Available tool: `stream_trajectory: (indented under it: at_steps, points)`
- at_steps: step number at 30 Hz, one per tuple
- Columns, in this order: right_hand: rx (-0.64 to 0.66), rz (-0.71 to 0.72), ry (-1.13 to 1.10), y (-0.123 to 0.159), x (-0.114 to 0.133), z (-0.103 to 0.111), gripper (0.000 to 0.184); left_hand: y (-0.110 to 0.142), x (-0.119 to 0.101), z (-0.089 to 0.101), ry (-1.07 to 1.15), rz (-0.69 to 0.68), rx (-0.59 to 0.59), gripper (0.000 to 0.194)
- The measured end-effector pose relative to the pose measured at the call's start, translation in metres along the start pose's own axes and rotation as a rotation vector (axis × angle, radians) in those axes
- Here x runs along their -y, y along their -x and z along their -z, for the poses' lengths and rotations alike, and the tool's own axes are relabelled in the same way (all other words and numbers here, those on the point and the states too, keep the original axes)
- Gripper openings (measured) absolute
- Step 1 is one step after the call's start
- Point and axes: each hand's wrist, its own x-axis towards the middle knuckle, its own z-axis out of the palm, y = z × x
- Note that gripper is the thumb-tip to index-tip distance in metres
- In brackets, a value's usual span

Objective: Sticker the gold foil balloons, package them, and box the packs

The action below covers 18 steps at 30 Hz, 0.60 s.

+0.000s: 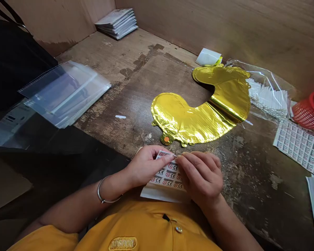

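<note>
We've got a white paper sheet w/ rows of tiny black & red "CE" stickers, low in front of our yellow shirt. Our L hand grips it: thumb on top, other fingers tucked behind, so we can't see them well. Our R hand is curled up, w/ its tips pinching a tiny bit at the sheet's top edge, right by the L thumb. Can't tell if that bit is a loose sticker or just paper.

How far along? The bottom strip is bare, so maybe some stickers are gone. Lots are left, in rows under our fingers. No sticker is clearly off in our fingertips, so IMO the picking-off isn't done.

The flat, curved, shiny gold foil balloon lies just past our fingertips on the worn brown wood table, w/ no hand on it. A round orange dot sits on its near tab. We see no CE sticker on its top side; can't see underneath.

Well to the right of our R fingers, a second white sheet w/ rows of small printed stickers looks pretty full.
</note>
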Motion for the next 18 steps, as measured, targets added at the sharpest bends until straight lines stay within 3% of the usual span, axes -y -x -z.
stream_trajectory:
  at_steps: [4,10,13,18]
  points:
    - [0.005,0.000,-0.032,0.002,0.003,-0.002,0.020,0.000,-0.003,-0.001,0.107,0.039,-0.044,0.027]
    - [0.045,-0.301,-0.094,-0.010,0.007,0.000,0.016,0.001,-0.002,0.000,0.122,0.054,-0.029,0.029]
    - [0.078,-0.295,-0.074,-0.010,0.007,0.001,0.020,0.002,0.001,-0.001,0.111,0.036,-0.035,0.029]
    - [-0.011,-0.201,0.032,-0.002,0.009,-0.001,0.033,0.003,0.002,-0.004,0.130,0.011,-0.045,0.029]
